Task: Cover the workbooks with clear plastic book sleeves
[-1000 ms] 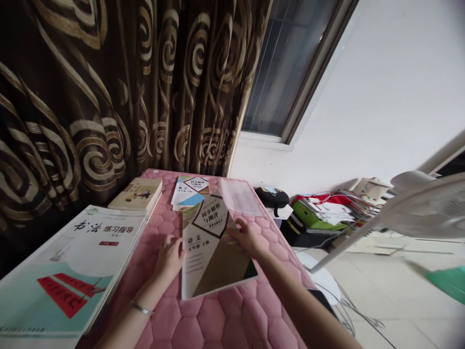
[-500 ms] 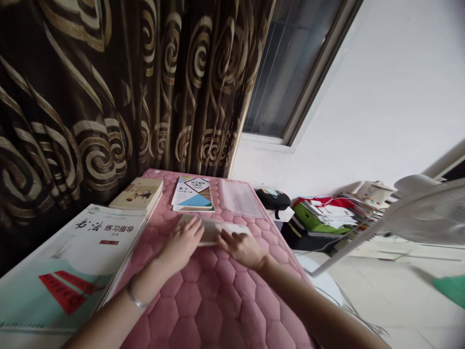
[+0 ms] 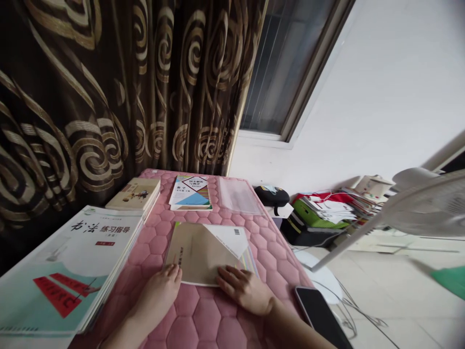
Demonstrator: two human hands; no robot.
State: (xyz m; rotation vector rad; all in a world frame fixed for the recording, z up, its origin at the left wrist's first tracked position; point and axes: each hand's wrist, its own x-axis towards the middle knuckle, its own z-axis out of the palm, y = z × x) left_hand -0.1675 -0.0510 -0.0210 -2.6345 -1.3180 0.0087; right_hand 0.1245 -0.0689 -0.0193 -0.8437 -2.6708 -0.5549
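Note:
A workbook (image 3: 203, 247) with a tan and white cover lies on the pink quilted surface (image 3: 203, 315) in front of me. A small barcode shows near its far right corner, and colored stripes run along its right side. At its near left corner, my left hand (image 3: 165, 288) has its fingers pressed together over the edge; the thumb is hidden. My right hand (image 3: 249, 291) rests on the near right part of the cover, fingers stretched out over it.
To the left are a stack of large books (image 3: 72, 271) and a tan-covered stack (image 3: 134, 194). A math workbook (image 3: 191, 194) and a clear plastic sleeve (image 3: 240, 196) lie at the far end. A phone (image 3: 321, 315) is at the right edge, beside a fan (image 3: 425, 203).
The workbook has come nearer to me and now lies flat with its cover in full view. Both hands have drawn back toward me, to its near corners. The phone has come into view.

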